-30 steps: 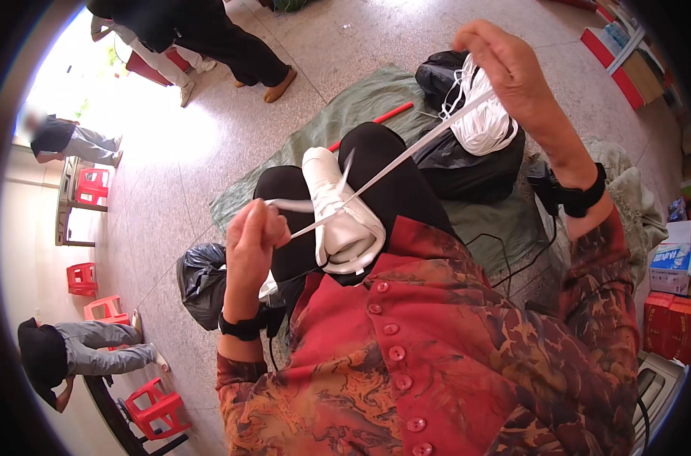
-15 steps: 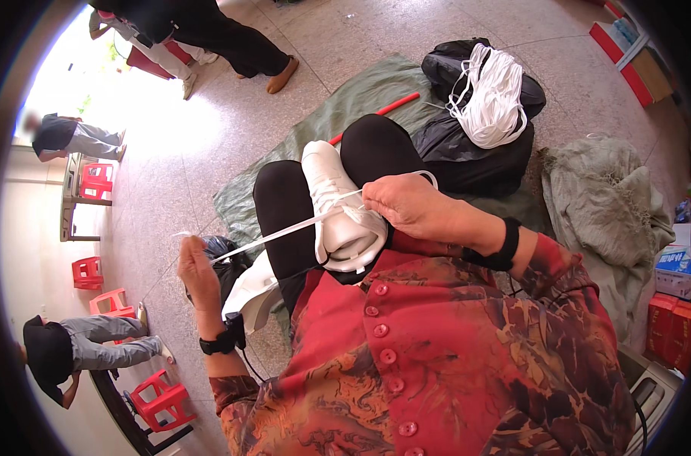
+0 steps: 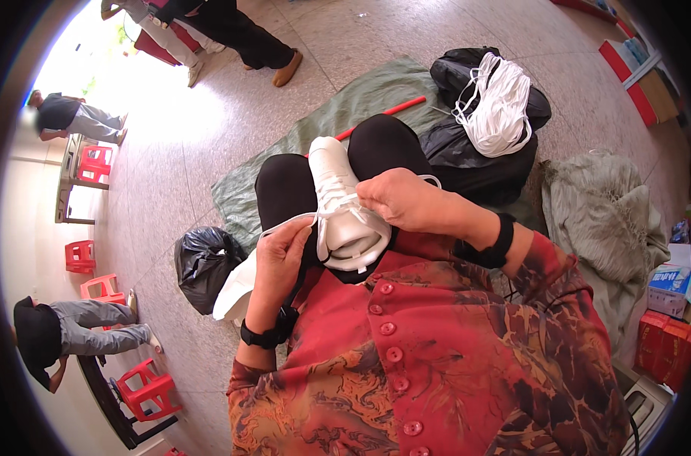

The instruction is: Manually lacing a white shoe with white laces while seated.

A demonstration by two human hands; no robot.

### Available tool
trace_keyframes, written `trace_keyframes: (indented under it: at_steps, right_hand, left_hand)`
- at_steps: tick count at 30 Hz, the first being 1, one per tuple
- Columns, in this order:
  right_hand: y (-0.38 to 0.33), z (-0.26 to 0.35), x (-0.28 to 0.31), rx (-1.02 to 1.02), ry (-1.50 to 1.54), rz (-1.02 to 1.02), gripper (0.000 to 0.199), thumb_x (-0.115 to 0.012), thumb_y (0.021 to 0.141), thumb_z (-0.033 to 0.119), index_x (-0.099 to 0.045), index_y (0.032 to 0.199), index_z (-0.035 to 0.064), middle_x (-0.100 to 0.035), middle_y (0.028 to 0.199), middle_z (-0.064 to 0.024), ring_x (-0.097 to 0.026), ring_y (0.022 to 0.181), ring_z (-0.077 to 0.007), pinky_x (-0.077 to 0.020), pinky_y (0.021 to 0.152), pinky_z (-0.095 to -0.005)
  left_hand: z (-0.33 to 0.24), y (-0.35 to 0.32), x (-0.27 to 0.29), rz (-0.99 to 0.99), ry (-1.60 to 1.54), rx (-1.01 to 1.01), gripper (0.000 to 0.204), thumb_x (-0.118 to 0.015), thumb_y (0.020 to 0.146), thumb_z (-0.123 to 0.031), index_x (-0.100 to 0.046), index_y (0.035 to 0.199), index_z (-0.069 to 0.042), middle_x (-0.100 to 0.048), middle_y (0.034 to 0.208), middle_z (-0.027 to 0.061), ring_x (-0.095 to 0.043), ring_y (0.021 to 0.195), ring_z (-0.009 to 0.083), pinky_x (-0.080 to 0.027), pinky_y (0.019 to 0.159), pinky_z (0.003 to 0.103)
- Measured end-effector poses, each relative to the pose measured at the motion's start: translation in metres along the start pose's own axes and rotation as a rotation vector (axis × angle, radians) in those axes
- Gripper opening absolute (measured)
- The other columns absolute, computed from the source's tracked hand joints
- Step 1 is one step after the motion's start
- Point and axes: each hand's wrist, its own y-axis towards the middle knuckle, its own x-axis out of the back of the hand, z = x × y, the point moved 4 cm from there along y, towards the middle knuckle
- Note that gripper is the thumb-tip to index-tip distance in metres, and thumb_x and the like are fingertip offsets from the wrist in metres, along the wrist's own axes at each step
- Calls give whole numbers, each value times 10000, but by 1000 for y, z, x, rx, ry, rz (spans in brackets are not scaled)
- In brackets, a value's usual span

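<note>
A white sneaker [image 3: 332, 163] rests between my knees, its toe pointing away and its opening toward me. White lacing crosses its upper part. On the left of the shoe, my left hand [image 3: 280, 254] pinches a white shoelace [image 3: 294, 220] that runs to the eyelets. My right hand [image 3: 397, 199] is closed at the right edge of the opening, gripping lace too; a loop of it shows behind the knuckles. Part of another white shoe [image 3: 235, 291] lies beyond my left forearm, partly hidden.
A bundle of white laces [image 3: 497, 106] lies on black bags [image 3: 478, 156] at the right front. A red rod [image 3: 391, 109] crosses the green sheet [image 3: 307, 125]. A black plastic bag [image 3: 203, 266] sits left, a grey-green sack [image 3: 600, 209] right. Other people stand at the far left.
My left hand has come in from far left to close beside the shoe, and the lace once stretched across to it is now short. My right hand has stayed nearly in place.
</note>
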Motion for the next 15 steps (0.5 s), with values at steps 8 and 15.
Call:
trace_keyframes:
  at_steps: [8, 15]
  right_hand:
    - [6, 18, -10, 125, -205, 109, 110, -568, 838, 92, -575, 905, 5, -621, 796, -203, -640, 798, -397, -511, 677, -455]
    - [0, 15, -14, 32, -21, 79, 100, -544, 900, 106, -531, 894, 7, -590, 775, -231, -614, 745, -412, -473, 622, -447]
  left_hand:
    - [-6, 3, 10, -54, 136, -34, 113, -655, 882, -40, -713, 969, 1, -644, 784, 88, -609, 697, 148, -474, 645, 280]
    - [-5, 0, 15, -48, -159, 58, 154, -663, 886, -29, -731, 1019, 8, -738, 903, 61, -645, 837, 86, -515, 772, 242]
